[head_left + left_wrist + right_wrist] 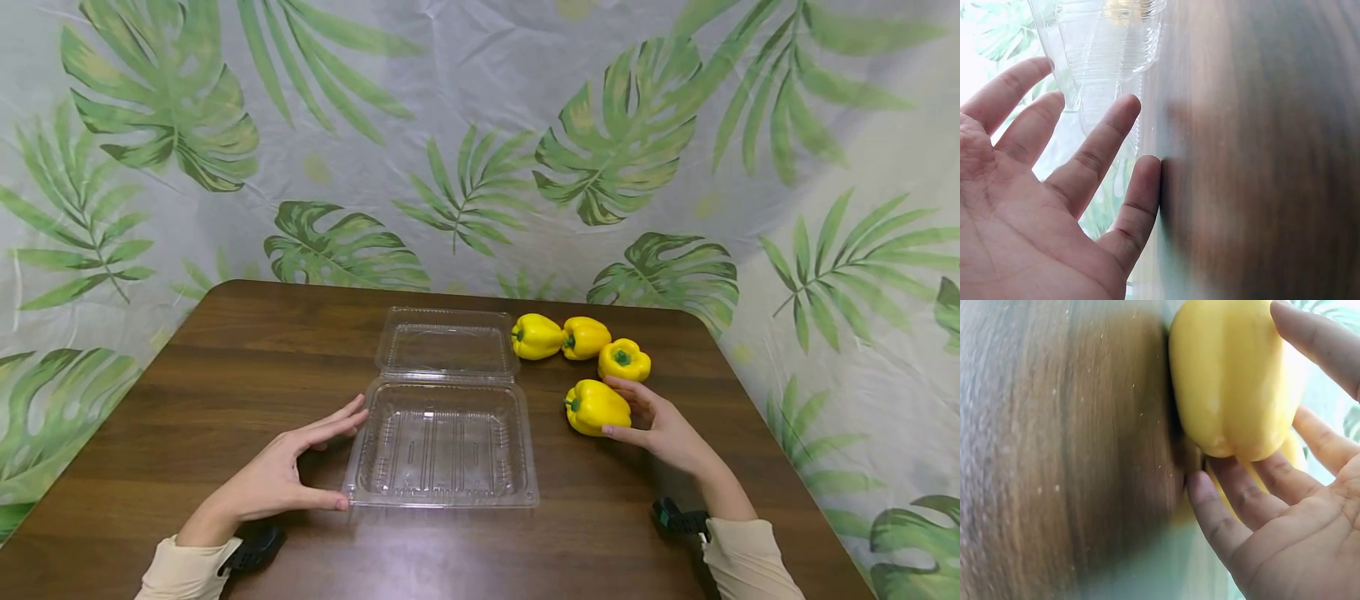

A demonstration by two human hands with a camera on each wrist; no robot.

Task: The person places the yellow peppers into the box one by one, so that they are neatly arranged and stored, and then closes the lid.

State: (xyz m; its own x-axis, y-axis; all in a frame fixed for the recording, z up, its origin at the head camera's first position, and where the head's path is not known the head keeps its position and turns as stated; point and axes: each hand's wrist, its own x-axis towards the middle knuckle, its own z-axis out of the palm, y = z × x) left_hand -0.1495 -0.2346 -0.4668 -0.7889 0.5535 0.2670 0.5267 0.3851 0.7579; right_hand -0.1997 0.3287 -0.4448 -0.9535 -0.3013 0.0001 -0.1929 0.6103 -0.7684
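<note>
A clear plastic clamshell container [442, 502] lies with its lid [450, 367] folded back away from me. My left hand [288, 471] is at the container's left side, fingers spread, with the thumb by the near-left corner. In the left wrist view the fingers [1125, 112] look fairly straight beside the clear plastic. On the right, a yellow bell pepper [597, 408] rests on its side, stem to the left. My right hand [667, 425] surrounds its right end loosely, thumb [1316, 340] on one side and extended fingers near the blunt end. Whether they all touch it, I cannot tell.
Three more yellow bell peppers sit farther back: one [537, 337] beside the lid, another [587, 338] against it, and a third [625, 361] with its stem facing me. All stand on a brown wooden table [285, 350], with a leaf-printed cloth [480, 100] behind.
</note>
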